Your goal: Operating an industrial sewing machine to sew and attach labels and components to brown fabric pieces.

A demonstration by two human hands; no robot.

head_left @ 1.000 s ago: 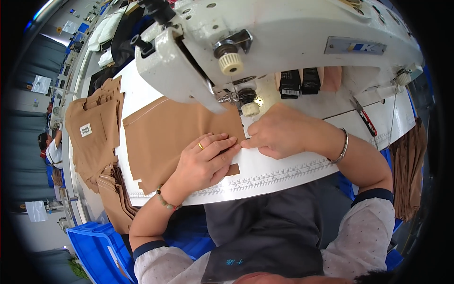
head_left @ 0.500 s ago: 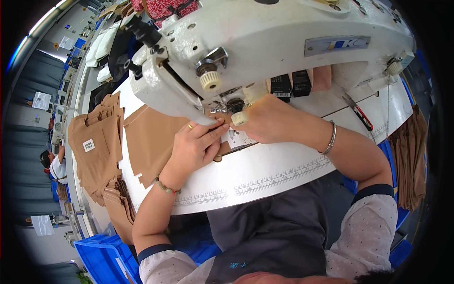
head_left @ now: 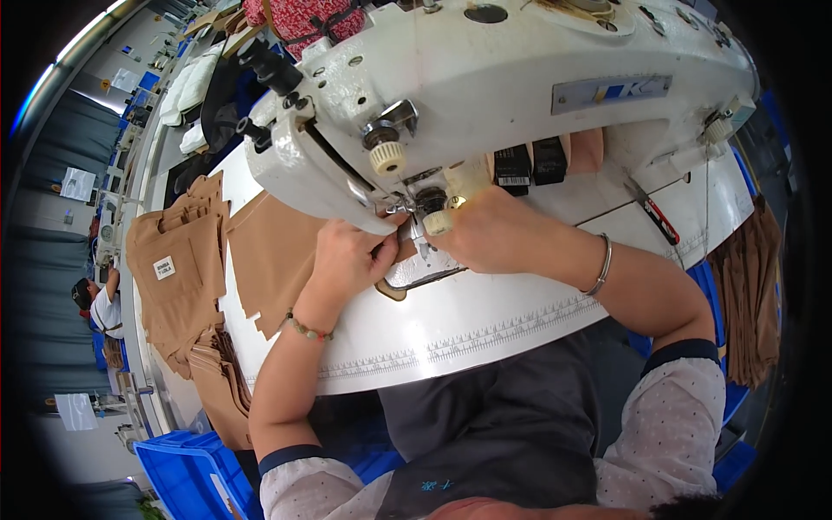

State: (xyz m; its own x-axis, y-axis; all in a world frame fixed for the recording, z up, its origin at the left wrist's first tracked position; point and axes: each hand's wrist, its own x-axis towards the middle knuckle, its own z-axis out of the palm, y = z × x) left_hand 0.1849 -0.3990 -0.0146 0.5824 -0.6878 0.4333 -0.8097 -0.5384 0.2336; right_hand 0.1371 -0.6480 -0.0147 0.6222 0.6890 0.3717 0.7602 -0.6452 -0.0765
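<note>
A white sewing machine (head_left: 485, 74) stands over the white table, its presser foot (head_left: 423, 245) between my two hands. Left of the foot, my left hand (head_left: 345, 260) has its fingers curled, thumb and fingertips pinching the edge of a brown fabric piece (head_left: 276, 247). Most of that piece lies flat on the tabletop, running under the machine's head. My right hand (head_left: 490, 230) is closed just right of the foot, close to the cream knob (head_left: 439, 223). Its fingertips are partly hidden, and I cannot make out what they hold.
Brown stacked pieces, one with a white label (head_left: 164, 268), lie at the left (head_left: 178, 295). Red-handled snips (head_left: 654, 212) and black label rolls (head_left: 511, 167) are on the right of the table. Blue bins (head_left: 195, 472) stand below. Brown pieces (head_left: 747, 303) hang at the right. Other people work beyond.
My left hand's fingers have curled inward and drawn back from the needle area. My right hand has shifted slightly down. The presser foot and more of the plate's edge now show between them.
</note>
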